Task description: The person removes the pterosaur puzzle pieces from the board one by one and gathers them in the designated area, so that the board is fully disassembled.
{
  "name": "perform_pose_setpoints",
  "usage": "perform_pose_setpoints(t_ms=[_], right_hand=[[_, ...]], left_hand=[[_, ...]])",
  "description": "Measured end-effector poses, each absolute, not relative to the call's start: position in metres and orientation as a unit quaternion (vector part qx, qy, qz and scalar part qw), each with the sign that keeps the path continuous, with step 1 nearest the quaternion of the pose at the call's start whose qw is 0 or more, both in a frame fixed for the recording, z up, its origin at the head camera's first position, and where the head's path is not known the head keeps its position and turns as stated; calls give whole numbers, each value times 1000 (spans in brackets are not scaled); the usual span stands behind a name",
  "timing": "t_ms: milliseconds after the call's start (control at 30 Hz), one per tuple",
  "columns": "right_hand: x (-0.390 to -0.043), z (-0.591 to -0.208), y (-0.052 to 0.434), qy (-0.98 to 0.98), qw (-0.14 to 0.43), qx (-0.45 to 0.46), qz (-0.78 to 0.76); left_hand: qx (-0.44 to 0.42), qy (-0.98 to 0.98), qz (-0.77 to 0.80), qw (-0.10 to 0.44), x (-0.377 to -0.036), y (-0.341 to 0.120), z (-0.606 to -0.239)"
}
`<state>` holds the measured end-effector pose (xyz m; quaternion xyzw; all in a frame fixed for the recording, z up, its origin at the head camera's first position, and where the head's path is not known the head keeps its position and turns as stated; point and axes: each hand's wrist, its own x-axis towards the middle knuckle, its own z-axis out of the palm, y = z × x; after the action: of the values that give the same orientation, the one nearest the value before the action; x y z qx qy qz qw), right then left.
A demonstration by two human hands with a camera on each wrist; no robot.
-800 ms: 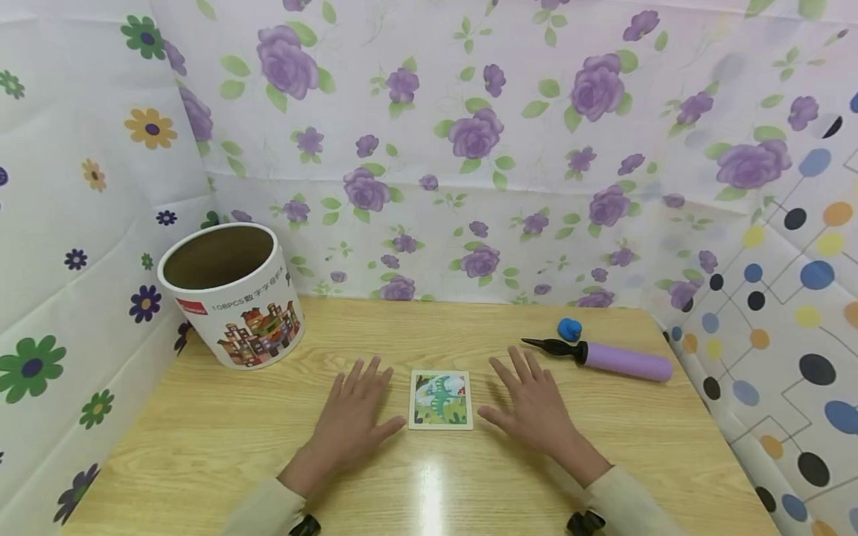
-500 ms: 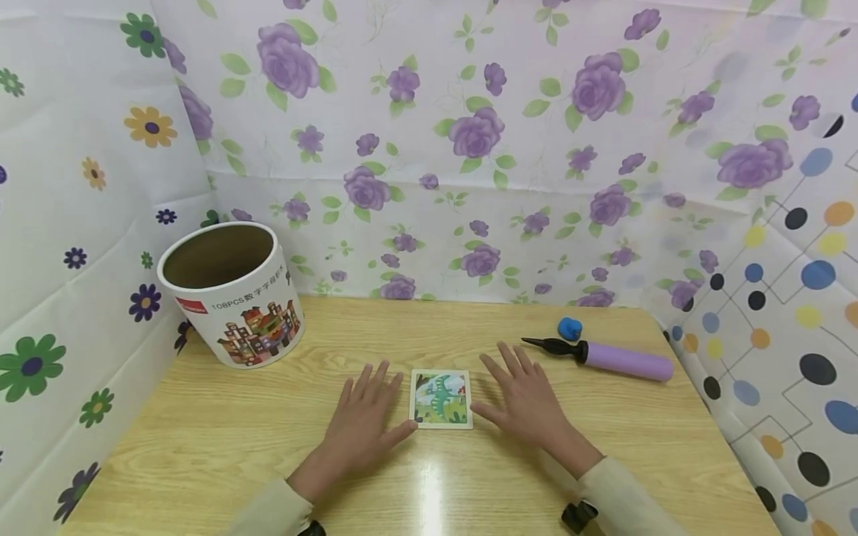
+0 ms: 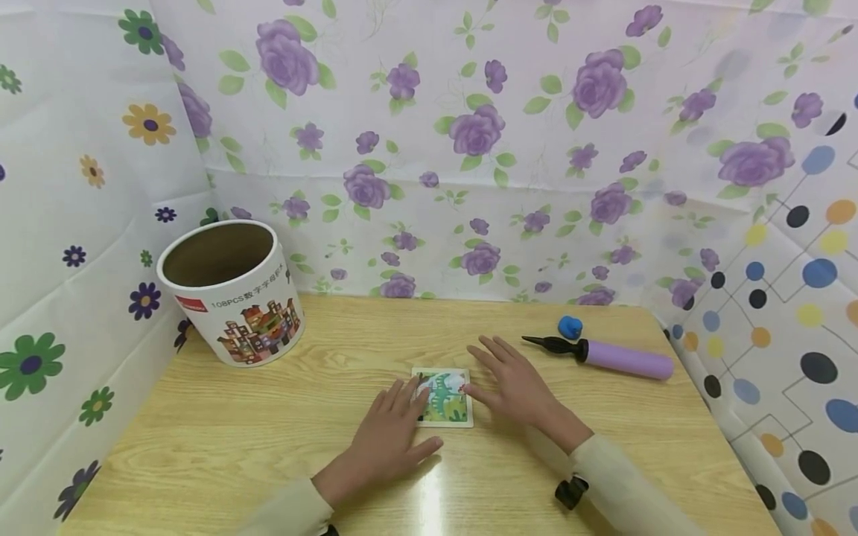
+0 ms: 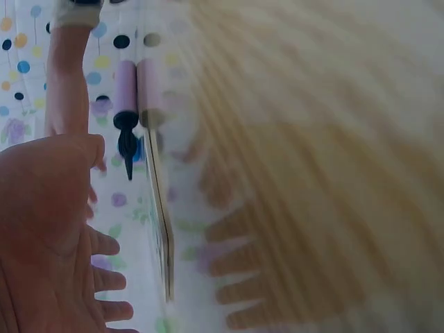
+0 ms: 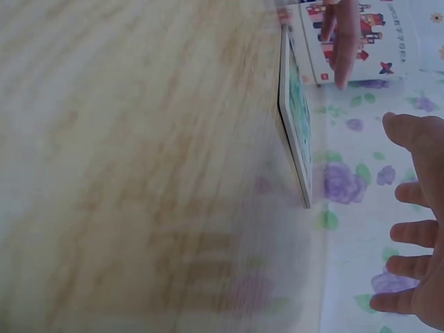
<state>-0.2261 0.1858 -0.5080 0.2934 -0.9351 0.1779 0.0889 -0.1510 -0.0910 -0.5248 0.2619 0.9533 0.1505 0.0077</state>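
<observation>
A small square picture card with a green dinosaur lies flat on the wooden table. My left hand rests flat, its straight fingers reaching over the card's left edge. My right hand lies flat just right of the card, thumb at its right edge. Neither hand holds anything. The left wrist view shows the left hand with spread fingers beside the card's edge. From the right wrist view I see the right hand's fingers apart from the card.
An open round cardboard tub printed with houses stands at the back left. A purple hand pump with a black nozzle and a small blue object lie at the back right. Flowered and dotted cloth walls enclose three sides of the table.
Both hands slid inward toward the card. The left hand's fingers now overlap its left edge, and the right hand's thumb has come up to its right edge. The card has not moved.
</observation>
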Motion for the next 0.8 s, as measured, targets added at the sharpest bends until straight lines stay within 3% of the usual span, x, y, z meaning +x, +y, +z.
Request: perform_pose_setpoints(t_ms=[800], right_hand=[[-276,-512,161,-891,-19,337,302]], left_hand=[[290,944,130,84,-147,-41,-526]])
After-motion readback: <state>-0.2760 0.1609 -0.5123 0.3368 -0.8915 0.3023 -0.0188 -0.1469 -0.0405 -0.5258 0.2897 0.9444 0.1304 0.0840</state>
